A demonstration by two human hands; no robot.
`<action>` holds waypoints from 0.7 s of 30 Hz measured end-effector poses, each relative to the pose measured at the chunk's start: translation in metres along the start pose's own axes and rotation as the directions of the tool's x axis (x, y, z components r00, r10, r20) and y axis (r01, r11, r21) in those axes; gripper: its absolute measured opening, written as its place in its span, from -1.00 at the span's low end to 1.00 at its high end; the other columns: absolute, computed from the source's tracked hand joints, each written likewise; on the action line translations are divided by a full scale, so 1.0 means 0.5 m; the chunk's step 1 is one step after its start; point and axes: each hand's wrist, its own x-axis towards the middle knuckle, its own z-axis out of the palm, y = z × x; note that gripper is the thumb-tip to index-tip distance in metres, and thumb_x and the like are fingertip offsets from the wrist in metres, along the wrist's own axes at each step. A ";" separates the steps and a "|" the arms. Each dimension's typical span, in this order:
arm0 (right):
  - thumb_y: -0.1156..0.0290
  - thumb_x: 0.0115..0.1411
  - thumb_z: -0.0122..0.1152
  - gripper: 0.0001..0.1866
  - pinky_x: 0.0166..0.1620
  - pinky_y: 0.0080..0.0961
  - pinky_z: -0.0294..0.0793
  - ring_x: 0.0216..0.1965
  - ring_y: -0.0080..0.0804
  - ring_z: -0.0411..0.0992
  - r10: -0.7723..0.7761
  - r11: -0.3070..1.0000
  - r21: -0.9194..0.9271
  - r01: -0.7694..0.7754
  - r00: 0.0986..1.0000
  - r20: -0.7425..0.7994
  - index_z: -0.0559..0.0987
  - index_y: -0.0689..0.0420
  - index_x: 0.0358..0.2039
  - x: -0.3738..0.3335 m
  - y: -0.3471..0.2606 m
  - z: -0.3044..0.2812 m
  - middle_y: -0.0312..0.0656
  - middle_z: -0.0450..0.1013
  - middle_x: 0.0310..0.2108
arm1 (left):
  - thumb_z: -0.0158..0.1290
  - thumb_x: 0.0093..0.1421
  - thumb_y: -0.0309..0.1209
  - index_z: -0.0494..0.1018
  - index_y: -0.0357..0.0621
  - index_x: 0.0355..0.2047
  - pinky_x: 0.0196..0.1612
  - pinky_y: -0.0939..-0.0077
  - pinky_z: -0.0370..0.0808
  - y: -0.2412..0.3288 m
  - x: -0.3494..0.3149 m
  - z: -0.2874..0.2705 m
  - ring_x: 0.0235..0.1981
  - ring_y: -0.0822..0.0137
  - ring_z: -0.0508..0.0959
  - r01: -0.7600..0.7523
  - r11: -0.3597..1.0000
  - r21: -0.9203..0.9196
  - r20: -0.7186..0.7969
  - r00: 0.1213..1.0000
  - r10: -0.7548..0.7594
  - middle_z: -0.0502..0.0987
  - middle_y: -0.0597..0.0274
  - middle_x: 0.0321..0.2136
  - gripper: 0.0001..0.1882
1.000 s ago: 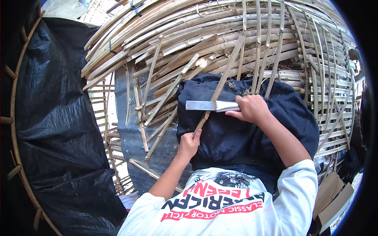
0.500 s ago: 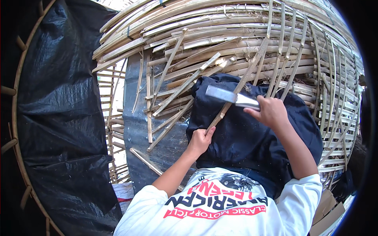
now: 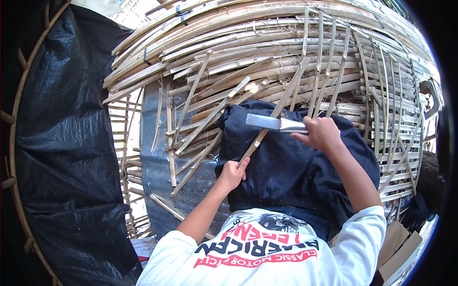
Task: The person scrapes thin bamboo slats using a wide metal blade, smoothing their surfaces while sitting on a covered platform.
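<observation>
My left hand is closed round the near end of a long bamboo strip. The strip slants up and away to the right, over the dark cloth on my lap, and its far part lies against other bamboo. Gripped in my right hand is a broad-bladed metal knife with a silvery handle. Its blade lies across the strip, pointing left, a little beyond a pale node. Whether the edge bites into the bamboo, I cannot tell.
A large stack of split bamboo fills the far side. Several loose strips lie left of my lap on a dark sheet. Black plastic sheeting hangs at the left. A cardboard box stands at the lower right.
The whole view has shifted, so the scene sits lower and further left. The knife blade has turned to lie more level across the strip. Both hands keep their hold.
</observation>
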 end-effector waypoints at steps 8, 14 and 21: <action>-0.27 0.19 0.11 -0.32 -0.32 -0.10 0.57 -0.44 0.05 0.58 0.395 0.909 0.235 -0.344 0.891 -0.223 0.61 0.24 -0.45 0.038 0.106 -0.063 0.08 0.55 -0.55 | -0.09 0.32 0.20 0.48 -0.26 -0.82 -0.51 0.42 0.37 0.006 0.026 0.021 -0.72 0.32 0.46 -0.013 0.999 0.041 0.015 1.000 0.012 0.38 0.18 -0.86 -0.19; -0.38 0.08 0.14 -0.30 -0.41 -0.17 0.58 -0.55 -0.01 0.57 -0.081 0.995 0.058 0.079 0.996 0.033 0.55 0.14 -0.51 -0.024 -0.030 0.025 -0.03 0.52 -0.65 | -0.09 0.31 0.22 0.51 -0.26 -0.81 -0.44 0.46 0.40 0.010 0.026 -0.005 -0.69 0.35 0.47 0.085 0.996 0.004 0.097 0.992 -0.085 0.44 0.19 -0.84 -0.18; -0.36 0.15 0.07 -0.25 -0.31 -0.12 0.57 -0.42 0.04 0.58 0.586 0.804 0.165 -0.571 0.808 -0.064 0.66 0.22 -0.42 0.045 0.206 -0.084 0.03 0.58 -0.49 | -0.07 0.30 0.23 0.53 -0.27 -0.80 -0.46 0.47 0.37 0.042 0.043 0.011 -0.70 0.34 0.43 0.048 0.997 0.066 0.084 0.995 -0.054 0.38 0.20 -0.86 -0.18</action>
